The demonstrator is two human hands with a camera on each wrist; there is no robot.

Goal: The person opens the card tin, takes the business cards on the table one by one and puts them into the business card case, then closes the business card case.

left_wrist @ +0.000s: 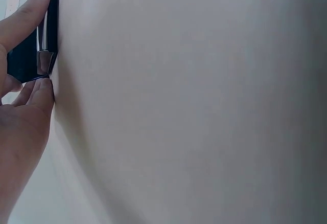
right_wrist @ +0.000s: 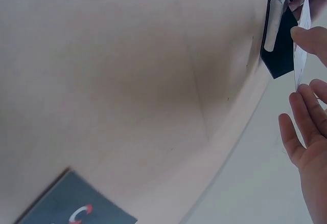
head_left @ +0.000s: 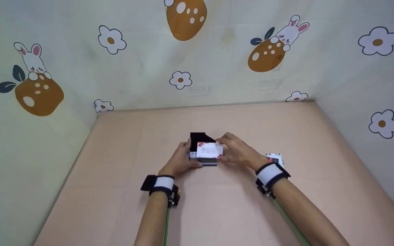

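Observation:
A black card holder stands on the table with its flap raised at the back. My left hand grips its left side, thumb along the front and fingertips at the corner, as the left wrist view shows of the holder. Over the holder's front is a white card with red floral corners and small print. My right hand pinches that card by its right end. Seen edge-on in the right wrist view, the card sits between thumb and fingertips, beside the holder.
Partly behind the right wrist lies another small printed item with a floral edge. A dark flat piece with a red and white mark shows in the right wrist view. A patterned cloth wall borders the pinkish table.

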